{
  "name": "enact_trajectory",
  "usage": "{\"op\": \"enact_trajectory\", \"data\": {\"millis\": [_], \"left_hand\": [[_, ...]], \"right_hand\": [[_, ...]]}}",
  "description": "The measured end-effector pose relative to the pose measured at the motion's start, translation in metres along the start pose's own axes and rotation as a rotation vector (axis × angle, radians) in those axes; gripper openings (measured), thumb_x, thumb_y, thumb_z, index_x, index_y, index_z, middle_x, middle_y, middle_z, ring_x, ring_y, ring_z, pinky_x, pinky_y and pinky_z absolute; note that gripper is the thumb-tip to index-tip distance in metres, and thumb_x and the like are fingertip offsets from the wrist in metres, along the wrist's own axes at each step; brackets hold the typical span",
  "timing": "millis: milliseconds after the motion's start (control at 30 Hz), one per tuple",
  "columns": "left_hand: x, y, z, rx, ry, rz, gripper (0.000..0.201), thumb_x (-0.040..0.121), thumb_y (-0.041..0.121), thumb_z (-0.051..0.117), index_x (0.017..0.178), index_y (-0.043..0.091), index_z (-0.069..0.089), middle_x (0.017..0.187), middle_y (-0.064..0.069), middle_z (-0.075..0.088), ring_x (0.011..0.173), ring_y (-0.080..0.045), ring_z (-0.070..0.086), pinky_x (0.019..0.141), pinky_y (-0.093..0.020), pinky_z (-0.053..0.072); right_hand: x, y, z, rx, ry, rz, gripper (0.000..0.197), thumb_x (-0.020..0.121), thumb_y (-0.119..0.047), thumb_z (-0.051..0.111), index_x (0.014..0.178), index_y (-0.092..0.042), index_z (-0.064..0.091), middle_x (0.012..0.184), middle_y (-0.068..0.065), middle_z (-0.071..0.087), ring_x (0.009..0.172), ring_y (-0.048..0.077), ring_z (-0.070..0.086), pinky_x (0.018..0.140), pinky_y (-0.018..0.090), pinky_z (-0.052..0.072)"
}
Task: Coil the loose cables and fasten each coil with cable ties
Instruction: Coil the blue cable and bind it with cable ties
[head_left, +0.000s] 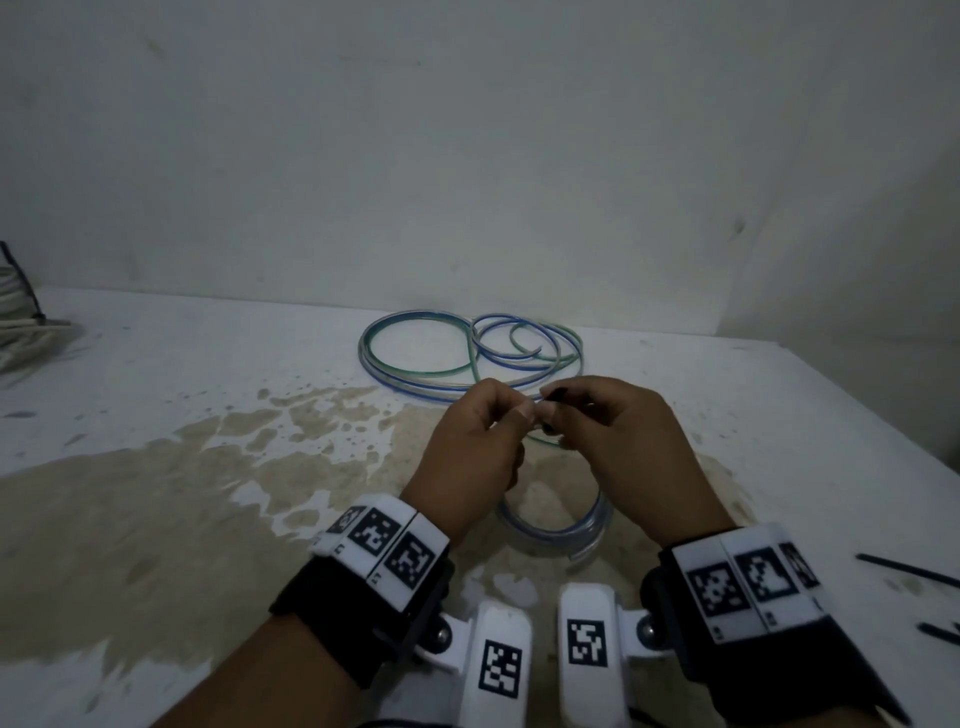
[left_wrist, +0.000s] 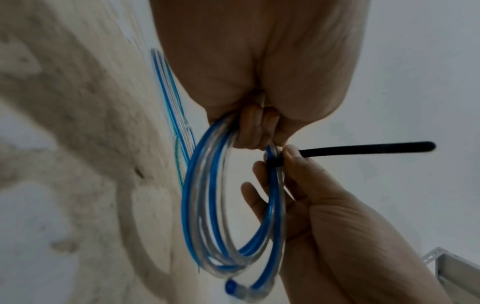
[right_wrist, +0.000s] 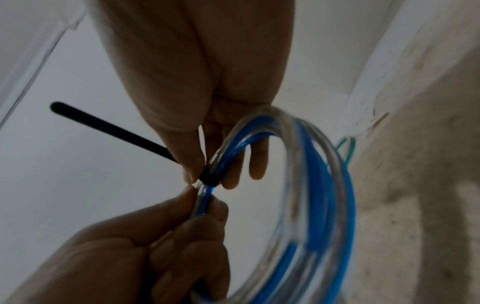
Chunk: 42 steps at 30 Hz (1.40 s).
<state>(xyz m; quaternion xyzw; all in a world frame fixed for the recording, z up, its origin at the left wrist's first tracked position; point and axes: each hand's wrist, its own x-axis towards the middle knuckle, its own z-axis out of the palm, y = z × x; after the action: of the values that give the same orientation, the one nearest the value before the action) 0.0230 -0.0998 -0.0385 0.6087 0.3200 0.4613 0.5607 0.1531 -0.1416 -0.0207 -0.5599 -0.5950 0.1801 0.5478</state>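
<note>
Fastening step under way: black cable tie (left_wrist: 363, 149) looped round the blue coil (left_wrist: 221, 205), raised above the surface (head_left: 156, 493). Left hand (head_left: 467, 441) pinching the strands, right hand (head_left: 618, 431) pinching the tie at its head. Next, probably: drawing the tail snug without spilling loops. More loose cables (head_left: 467, 353) waiting behind.

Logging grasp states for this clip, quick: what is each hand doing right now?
Left hand: closed, pinching the blue cable coil.
Right hand: closed, pinching the black cable tie wrapped round that coil.
</note>
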Motion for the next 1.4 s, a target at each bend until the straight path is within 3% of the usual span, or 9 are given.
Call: {"op": "enact_trajectory", "data": {"millis": [367,533,633,767,900,1000,1200,1367,1400], "left_hand": [[0.004,0.002,-0.004,-0.199,0.161,-0.012,0.022,0.098,0.006,0.044,0.076,0.01,0.046,0.052,0.001,0.037,0.038,-0.006,0.028,0.038,-0.017,0.026],[0.003,0.004,-0.001,-0.273,0.113,-0.059,0.019,0.098,0.006,0.043,0.08,0.01,0.044,0.059,-0.003,0.037,0.041,-0.008,0.034,0.039,-0.018,0.031],[0.005,0.006,-0.007,-0.167,0.09,-0.107,0.022,0.097,0.012,0.045,0.077,0.011,0.052,0.063,-0.002,0.053,0.054,-0.017,0.054,0.053,-0.026,0.045],[0.008,0.009,-0.021,0.152,0.104,0.007,0.022,0.094,0.014,0.051,0.075,0.008,0.06,0.082,-0.012,0.063,0.074,-0.016,0.058,0.064,-0.019,0.045],[0.0,0.013,-0.015,0.24,-0.111,0.015,0.011,0.094,0.018,0.055,0.096,0.016,0.065,0.08,-0.004,0.067,0.063,-0.017,0.062,0.068,-0.039,0.053],[-0.003,0.012,-0.01,0.322,-0.119,0.076,0.015,0.094,0.023,0.055,0.106,0.022,0.064,0.065,0.01,0.058,0.043,-0.004,0.049,0.045,-0.025,0.045],[-0.007,0.013,-0.004,0.236,-0.003,0.126,0.012,0.091,0.009,0.059,0.096,0.01,0.07,0.056,0.019,0.06,0.041,0.01,0.047,0.044,-0.004,0.033],[-0.009,0.018,-0.005,0.338,0.059,0.2,0.012,0.089,0.015,0.063,0.094,0.018,0.074,0.085,0.007,0.072,0.073,0.004,0.063,0.069,-0.018,0.05],[-0.012,0.02,-0.006,0.34,0.064,0.182,0.013,0.09,0.017,0.062,0.094,0.019,0.074,0.082,0.01,0.071,0.067,0.004,0.062,0.065,-0.02,0.049]], "right_hand": [[0.001,0.001,-0.003,0.061,0.116,0.065,0.008,0.085,-0.007,0.066,0.077,-0.009,0.066,0.073,0.005,0.068,0.072,0.021,0.07,0.07,0.042,0.059],[0.001,-0.001,-0.001,0.143,0.161,0.077,0.006,0.086,-0.007,0.065,0.081,-0.007,0.067,0.073,0.0,0.067,0.072,0.019,0.07,0.062,0.031,0.059],[0.001,0.002,-0.005,0.11,0.152,0.08,0.007,0.087,-0.009,0.065,0.09,-0.005,0.07,0.075,0.0,0.069,0.071,0.014,0.069,0.058,0.024,0.056],[0.001,0.002,-0.005,0.075,0.044,0.114,0.008,0.087,-0.01,0.065,0.091,-0.007,0.071,0.076,0.002,0.07,0.066,0.009,0.067,0.055,0.021,0.053],[-0.001,-0.001,-0.003,0.092,-0.017,0.09,0.008,0.085,-0.013,0.066,0.083,-0.017,0.072,0.075,0.0,0.072,0.067,0.009,0.068,0.058,0.024,0.056],[-0.002,-0.005,-0.003,0.175,0.01,0.072,0.012,0.085,-0.013,0.067,0.08,-0.021,0.073,0.08,0.005,0.072,0.072,0.014,0.069,0.063,0.024,0.056],[-0.002,-0.006,-0.002,-0.051,0.005,-0.112,0.035,0.084,-0.014,0.068,0.071,-0.046,0.066,0.077,-0.008,0.067,0.081,0.003,0.063,0.073,0.018,0.046],[-0.004,-0.01,-0.001,-0.109,0.072,-0.19,0.014,0.086,-0.012,0.066,0.08,-0.023,0.069,0.082,-0.009,0.063,0.082,0.001,0.059,0.073,0.009,0.041],[-0.004,-0.012,0.0,-0.085,0.053,-0.153,0.012,0.086,-0.013,0.066,0.081,-0.023,0.07,0.084,-0.011,0.065,0.082,0.0,0.06,0.073,0.01,0.042]]}}
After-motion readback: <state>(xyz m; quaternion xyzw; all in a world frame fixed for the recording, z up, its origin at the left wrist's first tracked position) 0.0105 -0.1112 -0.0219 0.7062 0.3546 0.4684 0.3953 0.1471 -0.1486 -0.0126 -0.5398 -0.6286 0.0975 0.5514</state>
